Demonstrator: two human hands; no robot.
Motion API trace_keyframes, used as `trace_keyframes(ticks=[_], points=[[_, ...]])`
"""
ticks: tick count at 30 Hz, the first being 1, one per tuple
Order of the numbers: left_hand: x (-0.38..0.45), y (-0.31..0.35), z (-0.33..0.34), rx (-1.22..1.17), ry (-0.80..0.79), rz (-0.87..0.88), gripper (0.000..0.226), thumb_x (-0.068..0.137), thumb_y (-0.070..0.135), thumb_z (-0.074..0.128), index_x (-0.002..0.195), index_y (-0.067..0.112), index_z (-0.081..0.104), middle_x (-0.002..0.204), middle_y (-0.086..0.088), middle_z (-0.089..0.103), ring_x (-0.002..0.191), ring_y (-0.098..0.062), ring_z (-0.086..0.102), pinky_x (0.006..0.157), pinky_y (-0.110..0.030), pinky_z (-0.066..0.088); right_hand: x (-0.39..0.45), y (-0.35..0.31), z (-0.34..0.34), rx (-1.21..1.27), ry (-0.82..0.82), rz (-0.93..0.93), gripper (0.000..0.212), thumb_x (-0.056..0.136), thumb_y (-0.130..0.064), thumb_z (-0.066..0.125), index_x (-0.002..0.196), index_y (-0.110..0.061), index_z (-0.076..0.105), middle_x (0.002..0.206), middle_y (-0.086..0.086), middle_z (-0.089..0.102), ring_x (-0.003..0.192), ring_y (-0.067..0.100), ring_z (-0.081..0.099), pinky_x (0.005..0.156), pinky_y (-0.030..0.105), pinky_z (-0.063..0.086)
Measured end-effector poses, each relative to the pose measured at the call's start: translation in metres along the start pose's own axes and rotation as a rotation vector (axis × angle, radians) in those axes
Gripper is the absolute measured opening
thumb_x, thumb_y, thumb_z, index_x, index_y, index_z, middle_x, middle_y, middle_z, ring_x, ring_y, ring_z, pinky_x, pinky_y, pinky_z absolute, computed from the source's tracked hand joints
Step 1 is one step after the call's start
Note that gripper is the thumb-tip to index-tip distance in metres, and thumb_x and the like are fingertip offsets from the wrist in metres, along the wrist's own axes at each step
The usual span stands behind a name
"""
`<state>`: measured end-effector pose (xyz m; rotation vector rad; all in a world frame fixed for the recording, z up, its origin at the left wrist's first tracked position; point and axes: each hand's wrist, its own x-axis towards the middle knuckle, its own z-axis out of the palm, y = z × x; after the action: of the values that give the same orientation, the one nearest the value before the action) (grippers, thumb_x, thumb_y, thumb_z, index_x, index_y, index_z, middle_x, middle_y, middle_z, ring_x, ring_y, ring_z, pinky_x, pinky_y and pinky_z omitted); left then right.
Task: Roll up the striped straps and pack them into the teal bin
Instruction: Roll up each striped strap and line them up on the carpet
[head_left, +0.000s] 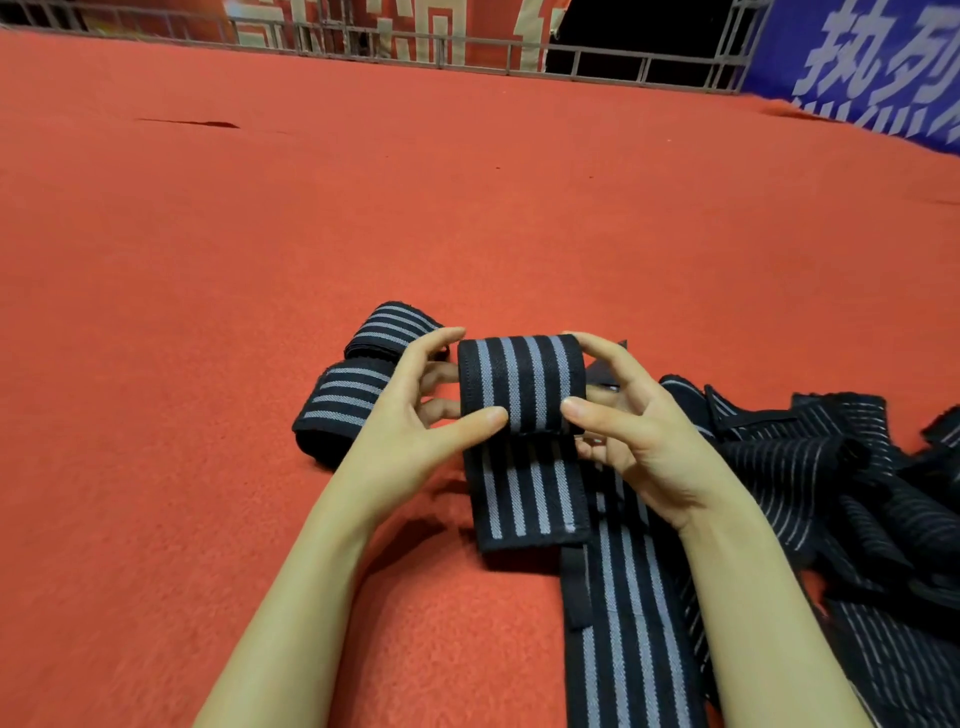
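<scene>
A black strap with grey stripes (522, 384) is partly rolled and held just above the red carpet, its loose tail (530, 499) hanging toward me. My left hand (415, 410) grips the roll's left end, thumb on the front. My right hand (628, 426) grips its right end the same way. Two finished rolls lie to the left, one (337, 405) near my left wrist and one (389, 325) behind it. A flat strap (628, 613) runs toward me under the tail. No teal bin is in view.
A heap of loose striped straps (841, 478) lies at the right, reaching the frame's lower right corner. Red carpet (363, 208) stretches far ahead to a metal railing (467, 47). A blue banner (872, 67) stands at the far right.
</scene>
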<state>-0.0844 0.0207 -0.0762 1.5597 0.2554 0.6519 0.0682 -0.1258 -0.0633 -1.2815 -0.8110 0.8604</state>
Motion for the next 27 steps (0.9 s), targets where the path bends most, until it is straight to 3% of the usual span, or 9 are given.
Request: trace_keyframes(ticks=[2,6,9,11,17,20,22,25,27], points=[[0.0,0.0,-0.001,-0.025,0.026,0.003,0.064,0.069,0.017,0.076,0.126,0.028,0.05,0.12,-0.001,0.061,0.103,-0.021,0.065,0.078,-0.025,0.053,0.0,0.001,0.001,-0.033,0.003,0.033,0.061,0.072,-0.023,0.077,0.128,-0.034,0.055,0.108,0.017,0.068,0.082,0.02,0.055,0.068,0.029,0.041],[0.0,0.001,-0.003,-0.053,0.003,0.082,0.059,0.064,-0.004,0.072,0.112,0.021,0.049,0.109,0.0,0.057,0.094,-0.012,0.062,0.074,-0.022,0.051,0.0,0.002,-0.001,-0.056,0.041,0.102,0.056,0.069,-0.031,0.077,0.122,-0.02,0.06,0.088,0.001,0.065,0.065,0.015,0.045,0.06,0.025,0.04],[0.0,-0.002,-0.001,-0.006,-0.021,0.159,0.054,0.064,-0.011,0.069,0.104,0.02,0.05,0.108,0.004,0.057,0.096,-0.011,0.057,0.077,-0.026,0.051,0.001,0.001,0.001,-0.066,0.035,0.127,0.053,0.069,-0.043,0.077,0.117,-0.025,0.063,0.1,0.003,0.068,0.071,0.02,0.054,0.062,0.025,0.041],[0.0,-0.006,0.0,0.052,-0.036,0.205,0.05,0.066,-0.005,0.072,0.1,0.026,0.051,0.112,0.006,0.058,0.102,-0.013,0.058,0.085,-0.031,0.051,0.001,0.001,0.002,-0.055,0.043,0.136,0.052,0.073,-0.05,0.075,0.117,-0.025,0.062,0.106,0.004,0.066,0.075,0.022,0.055,0.061,0.024,0.041],[0.004,-0.012,0.002,0.403,-0.035,0.375,0.053,0.069,0.0,0.072,0.101,0.032,0.044,0.11,-0.009,0.052,0.105,-0.023,0.054,0.094,-0.024,0.041,0.002,0.002,-0.002,0.003,0.057,0.094,0.06,0.061,-0.036,0.079,0.117,-0.022,0.062,0.096,0.006,0.063,0.082,0.026,0.047,0.064,0.023,0.041],[0.003,-0.014,0.001,0.534,-0.013,0.408,0.044,0.073,0.027,0.074,0.109,0.023,0.05,0.114,0.0,0.055,0.11,-0.017,0.053,0.098,-0.021,0.038,0.001,0.003,0.002,-0.075,0.098,0.03,0.046,0.063,-0.027,0.081,0.106,-0.029,0.066,0.1,0.001,0.067,0.084,0.015,0.06,0.067,0.023,0.045],[0.004,-0.016,0.0,0.666,0.052,0.422,0.048,0.075,0.04,0.07,0.117,0.026,0.052,0.119,0.011,0.056,0.113,-0.015,0.051,0.1,-0.023,0.037,0.001,0.004,0.007,-0.115,0.115,-0.016,0.045,0.067,-0.017,0.084,0.107,-0.027,0.065,0.106,0.003,0.066,0.084,0.015,0.067,0.068,0.023,0.052],[0.006,-0.022,0.001,0.853,0.143,0.445,0.049,0.074,0.037,0.069,0.12,0.029,0.053,0.126,0.017,0.055,0.111,-0.018,0.047,0.097,-0.034,0.037,0.001,0.007,0.014,-0.217,0.186,-0.08,0.046,0.072,-0.007,0.08,0.108,-0.027,0.06,0.109,-0.004,0.063,0.087,0.02,0.07,0.074,0.031,0.057],[0.006,-0.028,0.0,0.921,0.17,0.463,0.049,0.072,0.026,0.07,0.118,0.025,0.054,0.127,0.013,0.056,0.108,-0.02,0.048,0.092,-0.04,0.04,0.004,0.014,0.02,-0.272,0.213,-0.119,0.048,0.072,-0.004,0.08,0.107,-0.03,0.058,0.109,-0.013,0.06,0.089,0.01,0.068,0.074,0.023,0.054]])
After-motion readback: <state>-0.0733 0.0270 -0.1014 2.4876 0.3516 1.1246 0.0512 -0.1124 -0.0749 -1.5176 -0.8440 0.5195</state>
